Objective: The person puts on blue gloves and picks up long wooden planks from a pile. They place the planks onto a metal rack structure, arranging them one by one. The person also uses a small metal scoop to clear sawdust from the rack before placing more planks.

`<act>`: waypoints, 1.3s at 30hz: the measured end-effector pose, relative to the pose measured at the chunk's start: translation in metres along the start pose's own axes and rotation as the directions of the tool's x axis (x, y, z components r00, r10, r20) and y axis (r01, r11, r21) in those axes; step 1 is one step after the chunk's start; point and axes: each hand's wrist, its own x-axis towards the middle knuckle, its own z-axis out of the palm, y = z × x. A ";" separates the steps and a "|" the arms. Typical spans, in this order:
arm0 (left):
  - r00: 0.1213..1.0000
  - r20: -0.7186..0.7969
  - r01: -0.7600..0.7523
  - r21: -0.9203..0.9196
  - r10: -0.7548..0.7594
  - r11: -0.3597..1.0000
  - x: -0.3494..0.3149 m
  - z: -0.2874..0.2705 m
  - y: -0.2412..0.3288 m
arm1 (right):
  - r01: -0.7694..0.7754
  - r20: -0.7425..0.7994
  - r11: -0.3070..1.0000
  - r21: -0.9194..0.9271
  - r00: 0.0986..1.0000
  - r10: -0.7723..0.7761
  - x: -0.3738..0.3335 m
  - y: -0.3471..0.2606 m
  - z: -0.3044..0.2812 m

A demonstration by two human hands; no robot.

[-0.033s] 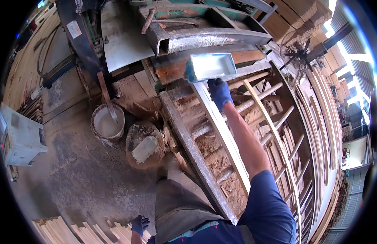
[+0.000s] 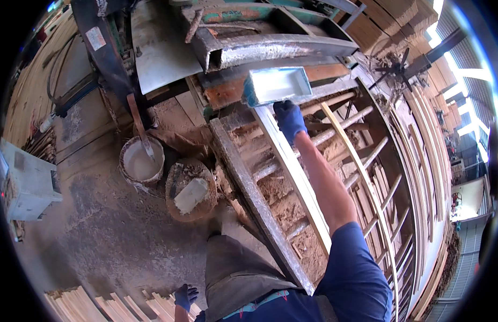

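My right hand (image 2: 289, 122), in a dark blue glove, is closed at the near edge of a rectangular blue-and-white tray (image 2: 250, 90) with a white layer inside. That tray sits over the far end of a long pale wooden strip (image 2: 292, 166) lying on a metal roller frame (image 2: 235, 172). My fingertips are partly hidden against the tray's edge. Low in the picture, my left hand (image 2: 185, 296), gloved too, hangs open beside my body with its fingers apart, near several cut wooden strips (image 2: 80, 305).
A bucket of whitish paste (image 2: 141, 163) with a brush (image 2: 140, 123) stands left of the frame, next to a round stump-like block (image 2: 191, 196) bearing a pale slab. Heavy steel beams (image 2: 281, 53) cross ahead. Grey cabinet (image 2: 31, 180) at far left; stacked boards (image 2: 420, 155) line the right.
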 end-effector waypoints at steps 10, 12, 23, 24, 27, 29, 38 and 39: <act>0.995 0.087 -0.062 0.048 0.057 0.997 0.005 0.022 -0.021 | 0.014 0.276 0.951 -0.310 0.958 0.076 -0.133 0.033 -0.100; 0.985 0.116 -0.135 0.085 0.124 0.987 0.013 0.029 -0.025 | 0.132 0.278 0.968 -0.213 0.958 -0.070 -0.196 0.045 -0.139; 0.944 0.201 -0.327 0.466 0.262 0.822 -0.042 0.079 -0.144 | -0.098 0.319 0.917 -0.386 0.918 0.233 -0.580 0.183 -0.347; 0.948 0.202 -0.314 0.468 0.246 0.826 -0.047 0.081 -0.153 | -0.097 0.353 0.883 -0.460 0.892 0.282 -0.620 0.198 -0.369; 0.948 0.208 -0.315 0.534 0.239 0.785 -0.064 0.097 -0.189 | -0.235 0.284 0.826 -0.512 0.861 0.421 -0.733 0.220 -0.427; 0.946 0.240 -0.318 0.550 0.219 0.772 -0.045 0.093 -0.229 | -0.362 0.236 0.731 -0.578 0.783 0.575 -0.798 0.257 -0.451; 0.995 0.087 -0.097 0.719 0.049 0.688 -0.029 0.032 -0.423 | -0.131 0.235 0.852 -0.508 0.930 0.284 -0.892 0.288 -0.515; 0.993 0.085 -0.117 0.712 0.080 0.693 -0.052 0.035 -0.450 | -0.168 0.227 0.874 -0.456 0.928 0.296 -0.909 0.300 -0.521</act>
